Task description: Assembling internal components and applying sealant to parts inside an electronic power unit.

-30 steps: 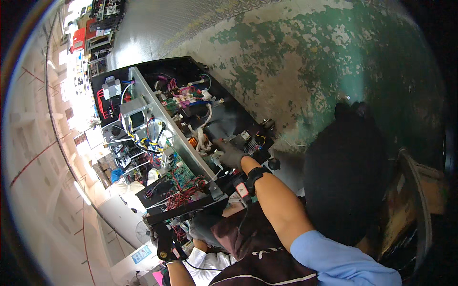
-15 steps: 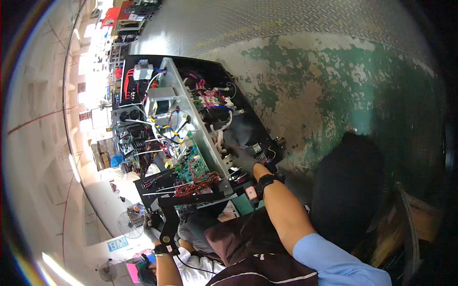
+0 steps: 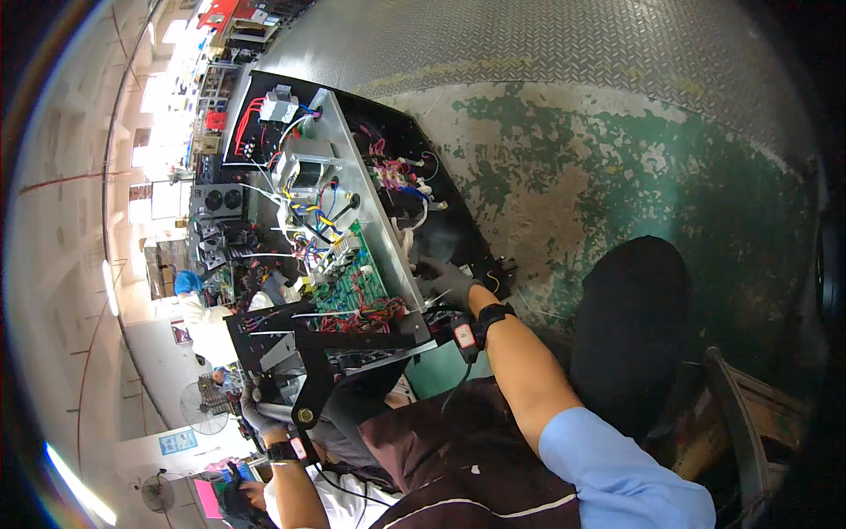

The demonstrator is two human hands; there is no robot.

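An open machine chassis stands before me, with a metal divider plate (image 3: 374, 207) running through it. My right hand (image 3: 451, 284), in a grey glove, reaches in on the right side of this plate, beside a white cable sleeve (image 3: 407, 242). Its fingers are bent, and what they hold is hidden. My left hand (image 3: 254, 413), also gloved, is low at the near left end of the chassis, beside a black bracket (image 3: 313, 379) with a round bolt. Its fingers are too small and partly covered to read. A green circuit board (image 3: 357, 286) and red wire bundle (image 3: 379, 316) lie left of the plate.
A transformer (image 3: 304, 174) and loose white cable ties project from the chassis. My dark-clad knee (image 3: 634, 309) is at the right, over worn green floor (image 3: 705, 176). Other people (image 3: 207, 331) are at the left. A fan (image 3: 207, 406) stands behind my left hand.
My right hand has drawn back toward me and its glove now shows more clearly. My left hand has shifted left and up. The whole view has turned slightly.
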